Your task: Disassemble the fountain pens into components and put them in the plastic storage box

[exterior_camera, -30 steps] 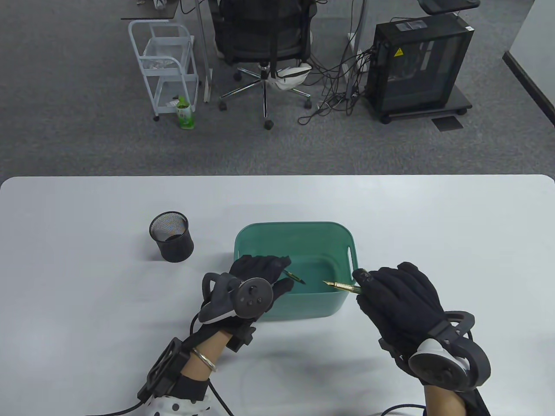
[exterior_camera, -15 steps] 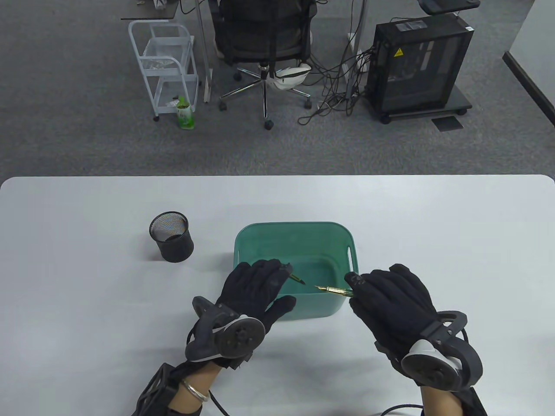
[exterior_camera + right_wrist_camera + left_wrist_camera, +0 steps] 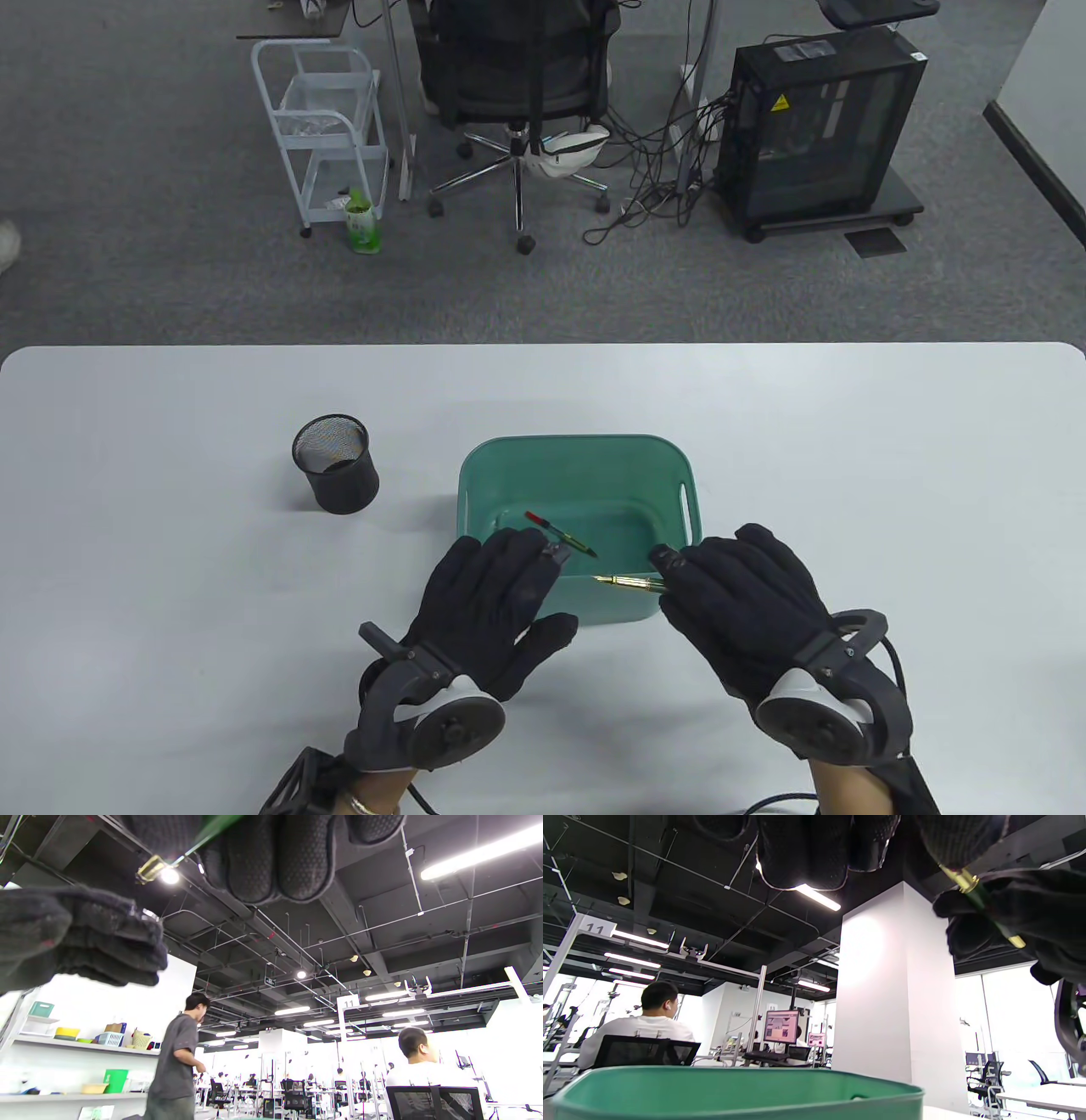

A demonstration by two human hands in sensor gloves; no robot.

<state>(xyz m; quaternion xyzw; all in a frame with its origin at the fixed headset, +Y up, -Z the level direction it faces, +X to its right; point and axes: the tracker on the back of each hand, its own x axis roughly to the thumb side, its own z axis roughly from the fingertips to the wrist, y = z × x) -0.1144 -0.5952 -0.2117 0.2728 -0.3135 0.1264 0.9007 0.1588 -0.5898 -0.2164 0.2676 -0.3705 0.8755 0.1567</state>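
A green plastic storage box (image 3: 475,475) stands mid-table; its rim (image 3: 734,1082) fills the bottom of the left wrist view. A thin pen part (image 3: 560,535) with a red end and a dark tip lies inside it. My left hand (image 3: 509,586) lies flat, palm down, over the box's near-left rim, its fingers straight beside that part, holding nothing. My right hand (image 3: 721,594) pinches a fountain pen section (image 3: 628,581) with a gold nib, pointing left over the box's near edge. The same green and gold piece (image 3: 980,904) (image 3: 148,868) shows in both wrist views.
A black mesh pen cup (image 3: 335,463) stands on the white table (image 3: 848,441) left of the box. Beyond the far edge are an office chair (image 3: 517,76), a white cart (image 3: 327,127) and a computer tower (image 3: 819,127). People work in the background.
Both hands drew back toward the near edge. The left hand flattened and uncovered the red-ended part in the box. The right hand carried the nib section left, lower over the box.
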